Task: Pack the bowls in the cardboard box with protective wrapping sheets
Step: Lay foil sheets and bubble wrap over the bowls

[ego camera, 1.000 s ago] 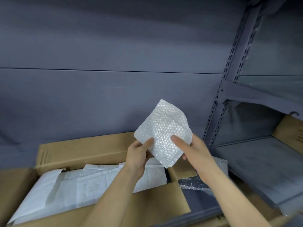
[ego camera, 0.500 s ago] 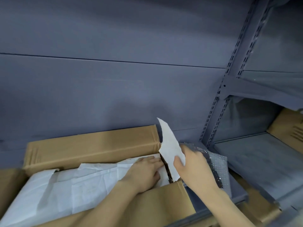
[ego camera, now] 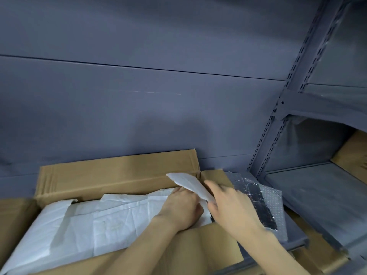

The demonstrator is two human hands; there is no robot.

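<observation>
An open cardboard box stands in front of me, its inside covered by white wrapping paper. No bowl shows. Both hands are at the box's right end. My left hand rests knuckles-up on the white paper, fingers curled at the lower edge of a white bubble-wrap sheet. My right hand holds that sheet from the right side; the sheet leans up and to the left over the box corner.
A stack of bubble-wrap sheets with a dark shiny patch lies on the grey shelf right of the box. A grey slotted rack post rises behind it. Another cardboard box sits at the far right. A grey wall stands behind.
Both hands came down from chest height with the bubble-wrap sheet to the box's right end. The sheet has gone from upright to leaning low and left.
</observation>
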